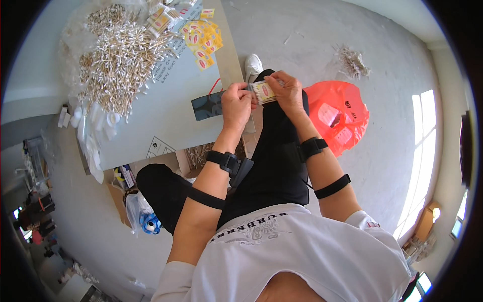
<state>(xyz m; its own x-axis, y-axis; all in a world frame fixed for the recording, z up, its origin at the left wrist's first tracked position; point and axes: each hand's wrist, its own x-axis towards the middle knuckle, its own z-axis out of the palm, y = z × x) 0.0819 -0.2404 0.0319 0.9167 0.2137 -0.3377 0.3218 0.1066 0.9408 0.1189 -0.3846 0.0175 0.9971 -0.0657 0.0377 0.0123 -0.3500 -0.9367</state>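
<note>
My left hand point(236, 103) and my right hand point(287, 90) hold between them a small clear packet of cotton swabs point(263, 92) with a yellow and red label. Both hands pinch it, left at its left end, right at its right end and top. The packet is raised above my lap, just off the right edge of the grey board point(166, 121). A large heap of loose cotton swabs point(115, 60) lies on the far left of that board. Yellow and red labels point(204, 40) are scattered at its far end.
A dark flat sheet point(207, 105) lies at the board's near right corner. A red plastic bag point(339, 116) holding packets sits on the floor to my right. A clump of swabs point(352, 61) lies on the floor farther off. White tubes point(95, 121) line the board's left edge.
</note>
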